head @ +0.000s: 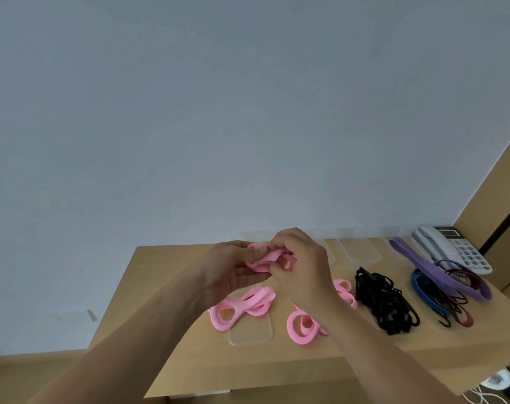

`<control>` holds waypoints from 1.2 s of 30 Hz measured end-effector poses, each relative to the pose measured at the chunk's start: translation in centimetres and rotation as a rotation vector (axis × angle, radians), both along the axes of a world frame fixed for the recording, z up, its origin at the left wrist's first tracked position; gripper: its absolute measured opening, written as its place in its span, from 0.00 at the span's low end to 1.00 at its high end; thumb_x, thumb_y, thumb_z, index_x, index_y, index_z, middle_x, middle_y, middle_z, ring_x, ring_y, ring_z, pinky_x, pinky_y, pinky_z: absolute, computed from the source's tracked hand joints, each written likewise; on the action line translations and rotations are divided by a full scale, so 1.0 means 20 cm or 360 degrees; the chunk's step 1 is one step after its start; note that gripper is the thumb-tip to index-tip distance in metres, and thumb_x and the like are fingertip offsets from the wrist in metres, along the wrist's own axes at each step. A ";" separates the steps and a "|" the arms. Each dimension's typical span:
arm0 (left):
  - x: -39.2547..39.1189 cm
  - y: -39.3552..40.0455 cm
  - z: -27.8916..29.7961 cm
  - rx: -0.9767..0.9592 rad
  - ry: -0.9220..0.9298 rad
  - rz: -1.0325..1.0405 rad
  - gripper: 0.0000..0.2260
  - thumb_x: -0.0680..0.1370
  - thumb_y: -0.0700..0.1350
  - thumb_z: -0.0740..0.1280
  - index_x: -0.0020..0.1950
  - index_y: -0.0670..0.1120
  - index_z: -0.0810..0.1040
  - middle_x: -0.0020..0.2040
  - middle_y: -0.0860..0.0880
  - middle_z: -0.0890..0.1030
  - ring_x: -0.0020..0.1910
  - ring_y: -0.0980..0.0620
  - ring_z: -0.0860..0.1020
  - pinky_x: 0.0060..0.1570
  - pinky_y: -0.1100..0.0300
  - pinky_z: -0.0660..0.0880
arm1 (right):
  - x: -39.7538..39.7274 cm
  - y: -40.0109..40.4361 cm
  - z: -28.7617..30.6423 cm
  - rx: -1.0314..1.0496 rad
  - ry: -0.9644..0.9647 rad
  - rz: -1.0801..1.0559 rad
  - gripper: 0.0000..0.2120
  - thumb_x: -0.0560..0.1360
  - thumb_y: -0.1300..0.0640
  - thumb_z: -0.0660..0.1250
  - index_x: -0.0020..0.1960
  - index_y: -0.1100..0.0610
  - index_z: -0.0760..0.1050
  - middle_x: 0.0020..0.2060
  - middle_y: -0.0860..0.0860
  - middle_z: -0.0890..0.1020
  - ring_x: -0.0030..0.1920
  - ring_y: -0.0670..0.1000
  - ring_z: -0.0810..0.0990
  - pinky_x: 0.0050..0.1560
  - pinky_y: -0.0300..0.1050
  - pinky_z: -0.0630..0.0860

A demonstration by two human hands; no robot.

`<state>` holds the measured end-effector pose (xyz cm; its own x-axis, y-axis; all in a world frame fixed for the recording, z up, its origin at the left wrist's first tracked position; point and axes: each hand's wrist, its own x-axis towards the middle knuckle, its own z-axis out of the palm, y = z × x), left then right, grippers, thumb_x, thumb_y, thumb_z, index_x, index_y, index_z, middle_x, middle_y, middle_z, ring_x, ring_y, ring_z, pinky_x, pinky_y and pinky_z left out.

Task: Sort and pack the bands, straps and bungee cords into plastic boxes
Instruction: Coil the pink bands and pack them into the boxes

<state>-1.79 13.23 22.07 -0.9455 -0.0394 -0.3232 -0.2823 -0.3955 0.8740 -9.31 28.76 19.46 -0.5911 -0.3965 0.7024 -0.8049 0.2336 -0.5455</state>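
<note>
My left hand (pixel 231 269) and my right hand (pixel 303 266) both grip a folded pink band (pixel 266 257), held above the wooden table (pixel 189 354). Below them lie more pink bands: one loop group (pixel 242 309) partly over a clear plastic box (pixel 252 332), another (pixel 303 328) under my right forearm, and one (pixel 345 291) behind my right wrist. A pile of black straps (pixel 384 304) lies to the right. Further right are purple bands (pixel 440 272), a blue band (pixel 422 290) and dark red and black bungee cords (pixel 457 310).
Several clear plastic boxes (pixel 360 249) stand along the table's far edge by the wall. A white desk phone (pixel 457 249) sits at the far right corner. A wooden cabinet (pixel 498 193) rises at the right. Cables (pixel 492 386) lie on the floor.
</note>
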 end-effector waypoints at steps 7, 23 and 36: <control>-0.02 0.01 0.02 0.0116 -0.0005 0.0155 0.16 0.72 0.33 0.72 0.60 0.34 0.80 0.55 0.35 0.85 0.53 0.39 0.85 0.44 0.59 0.82 | -0.01 0.01 -0.02 0.0010 0.0290 -0.0048 0.13 0.63 0.78 0.72 0.40 0.62 0.81 0.44 0.51 0.81 0.43 0.52 0.80 0.42 0.37 0.75; -0.05 -0.03 0.02 -0.0206 0.0218 0.0305 0.14 0.75 0.25 0.68 0.57 0.38 0.81 0.51 0.38 0.84 0.46 0.44 0.83 0.47 0.55 0.82 | -0.02 0.01 0.08 0.0085 -0.0220 0.0177 0.20 0.68 0.62 0.80 0.59 0.58 0.82 0.48 0.47 0.84 0.46 0.44 0.81 0.45 0.29 0.75; -0.03 -0.02 -0.01 -0.0685 0.0310 0.0294 0.18 0.72 0.26 0.71 0.56 0.45 0.81 0.50 0.46 0.86 0.46 0.48 0.83 0.49 0.56 0.80 | -0.05 -0.01 0.16 0.0470 -0.0820 0.0268 0.05 0.73 0.54 0.76 0.48 0.47 0.83 0.42 0.46 0.85 0.44 0.47 0.84 0.49 0.48 0.82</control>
<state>-2.36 12.75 21.81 -0.9513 -0.3025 -0.0594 -0.0574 -0.0155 0.9982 -10.37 28.60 22.74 -0.7376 -0.6481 0.1893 -0.4940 0.3269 -0.8057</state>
